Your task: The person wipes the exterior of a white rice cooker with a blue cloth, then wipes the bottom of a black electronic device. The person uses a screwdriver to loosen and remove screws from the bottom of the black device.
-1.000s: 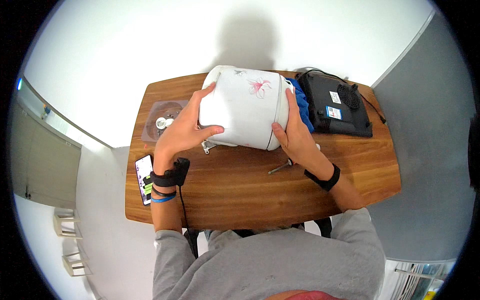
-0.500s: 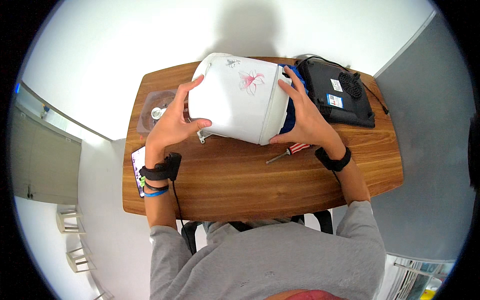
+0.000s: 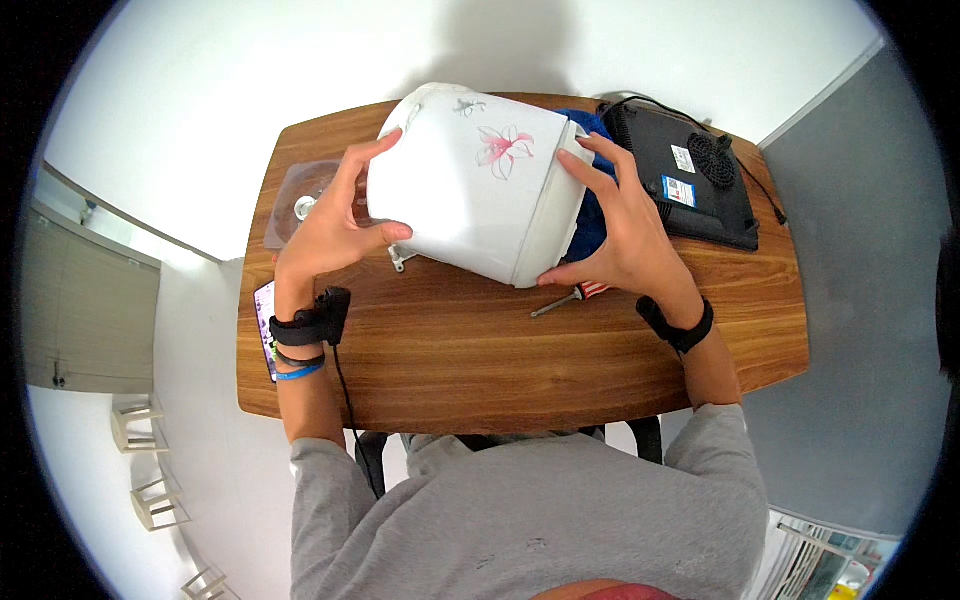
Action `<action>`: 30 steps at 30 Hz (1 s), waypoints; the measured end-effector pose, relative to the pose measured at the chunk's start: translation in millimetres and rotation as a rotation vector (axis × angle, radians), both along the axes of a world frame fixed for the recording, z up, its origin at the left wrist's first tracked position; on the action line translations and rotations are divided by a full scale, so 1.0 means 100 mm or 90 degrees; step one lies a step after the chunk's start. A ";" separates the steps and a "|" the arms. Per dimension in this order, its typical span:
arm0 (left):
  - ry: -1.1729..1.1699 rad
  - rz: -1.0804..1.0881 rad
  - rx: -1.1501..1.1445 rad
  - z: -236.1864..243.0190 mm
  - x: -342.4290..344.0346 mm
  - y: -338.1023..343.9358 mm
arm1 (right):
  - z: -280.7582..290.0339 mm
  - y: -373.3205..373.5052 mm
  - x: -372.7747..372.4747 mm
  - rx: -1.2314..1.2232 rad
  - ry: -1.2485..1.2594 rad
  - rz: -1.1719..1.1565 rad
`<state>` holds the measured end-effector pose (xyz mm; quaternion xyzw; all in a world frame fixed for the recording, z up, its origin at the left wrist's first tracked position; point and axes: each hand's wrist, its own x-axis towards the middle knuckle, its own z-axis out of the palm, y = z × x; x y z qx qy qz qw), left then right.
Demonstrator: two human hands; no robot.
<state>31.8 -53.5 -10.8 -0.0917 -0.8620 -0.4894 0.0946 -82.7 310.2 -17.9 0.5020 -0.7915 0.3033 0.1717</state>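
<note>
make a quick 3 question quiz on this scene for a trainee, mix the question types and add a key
1. Who is touching the white housing? A: left only. B: right only. C: both.
2. True or false: the screwdriver lies on the wooden table.
3. Fill in: the larger flower print is mainly ____ in colour.

Key:
1. C, the left hand and the right hand both touch it.
2. True.
3. Pink.
</note>
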 end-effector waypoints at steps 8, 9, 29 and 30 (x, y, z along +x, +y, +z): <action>0.067 -0.021 -0.035 -0.05 -0.12 -0.05 | 0.01 -0.05 0.00 -0.004 -0.034 -0.007; 0.055 -0.013 -0.027 -0.05 -0.11 -0.05 | 0.00 -0.06 0.02 -0.013 -0.032 -0.001; 0.047 0.217 -0.038 0.01 -0.83 0.24 | -0.19 -0.36 0.09 -0.098 -0.051 -0.052; 0.073 0.221 -0.020 -0.02 -0.87 0.21 | -0.20 -0.39 0.09 -0.101 -0.038 -0.063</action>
